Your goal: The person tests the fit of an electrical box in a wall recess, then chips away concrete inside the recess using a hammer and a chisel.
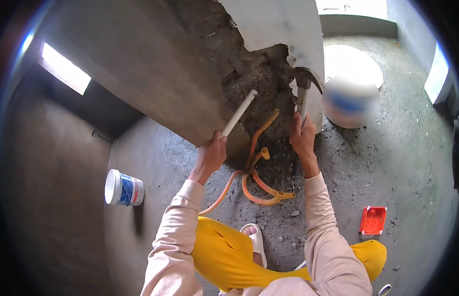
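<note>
My left hand (210, 157) is closed around a pale, straight rod (239, 113); its upper end points at the broken wall. In my right hand (303, 138) is a claw hammer (303, 94), held by the handle with its head up beside the jagged edge of the white wall surface (283, 24). Between the hands, a rough cavity (261, 71) exposes dark, crumbly material. Below it, several orange corrugated conduits (255, 140) rise and curl from the base of the wall. The rod's lower end is hidden in my fist.
A white bucket (133, 190) lies tipped on the floor at left. On the right sits a red electrical box (373, 220). Another bucket (352, 103), blurred, stands behind the hammer. Rubble (295, 213) is scattered over the concrete floor near my sandalled foot (254, 241).
</note>
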The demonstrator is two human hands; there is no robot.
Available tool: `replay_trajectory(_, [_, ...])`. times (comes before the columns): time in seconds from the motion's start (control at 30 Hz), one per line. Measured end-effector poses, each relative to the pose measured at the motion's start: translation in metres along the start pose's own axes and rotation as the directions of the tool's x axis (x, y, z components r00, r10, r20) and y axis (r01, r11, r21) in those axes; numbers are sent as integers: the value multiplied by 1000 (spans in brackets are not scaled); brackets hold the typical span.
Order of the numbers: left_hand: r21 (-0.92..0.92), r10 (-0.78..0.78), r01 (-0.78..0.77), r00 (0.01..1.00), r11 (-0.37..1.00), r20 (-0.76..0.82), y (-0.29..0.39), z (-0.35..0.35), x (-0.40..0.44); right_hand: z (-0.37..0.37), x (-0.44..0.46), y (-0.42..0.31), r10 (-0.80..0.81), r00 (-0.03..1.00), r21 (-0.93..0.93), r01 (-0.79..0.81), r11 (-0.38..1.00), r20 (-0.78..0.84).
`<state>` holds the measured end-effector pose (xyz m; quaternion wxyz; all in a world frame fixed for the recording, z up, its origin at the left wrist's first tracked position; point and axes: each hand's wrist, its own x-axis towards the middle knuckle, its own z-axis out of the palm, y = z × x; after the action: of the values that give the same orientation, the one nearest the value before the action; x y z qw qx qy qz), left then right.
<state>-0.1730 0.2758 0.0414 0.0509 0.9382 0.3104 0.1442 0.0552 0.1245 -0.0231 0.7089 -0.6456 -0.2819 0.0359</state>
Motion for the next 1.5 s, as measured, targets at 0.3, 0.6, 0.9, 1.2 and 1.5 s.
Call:
replay_trajectory(0.3, [70,-7,11,999,997,-54,14,-1,13,22,-35,4,-93,993,98,100,990,-71])
replay_trajectory(0.6, [111,-7,15,998,994,-70,27,-9,15,42,-104,-124,161,947,821,148,551,-279])
replay_trajectory(0.9, [116,-62,64,998,991,-22,32,-16,17,115,-56,-21,-5,977,69,20,997,-215])
replay_trajectory(1.2, [136,-54,55,998,989,-11,31,-17,22,122,-70,-23,-125,886,-37,121,992,-447])
replay_trajectory(1.5, [-1,-160,162,975,987,156,24,-43,-10,114,-98,-46,289,952,602,-172,780,-102])
